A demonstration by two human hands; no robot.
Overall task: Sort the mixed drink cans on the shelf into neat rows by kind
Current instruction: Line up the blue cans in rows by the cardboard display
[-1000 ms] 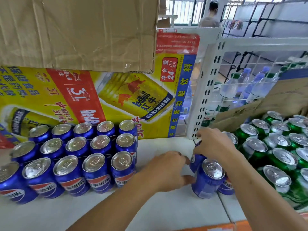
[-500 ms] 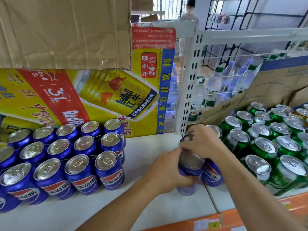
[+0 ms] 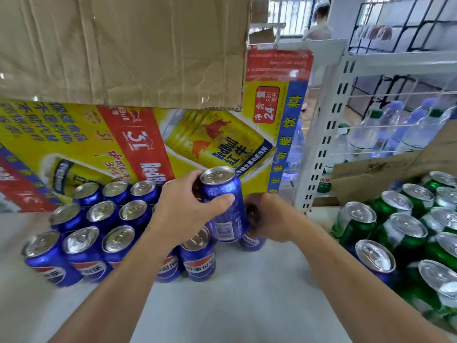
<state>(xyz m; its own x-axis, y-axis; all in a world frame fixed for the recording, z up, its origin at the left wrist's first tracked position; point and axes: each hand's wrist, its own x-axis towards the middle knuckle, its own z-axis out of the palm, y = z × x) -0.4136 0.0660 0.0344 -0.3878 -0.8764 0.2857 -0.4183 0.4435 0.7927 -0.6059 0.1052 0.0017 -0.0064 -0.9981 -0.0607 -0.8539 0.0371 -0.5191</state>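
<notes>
left grip (image 3: 188,211): curled round upper blue can (image 3: 223,206) | right grip (image 3: 270,219): curled over lower blue can (image 3: 252,241)

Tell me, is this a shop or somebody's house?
Most likely a shop or stockroom: many blue cans and green cans crowd a white shelf, with a Red Bull carton behind and water bottles nearby.

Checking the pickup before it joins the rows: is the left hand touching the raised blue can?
Touching. The head view shows the left hand wrapped round the raised blue can, thumb across its front; the right hand grips a lower blue can.
</notes>
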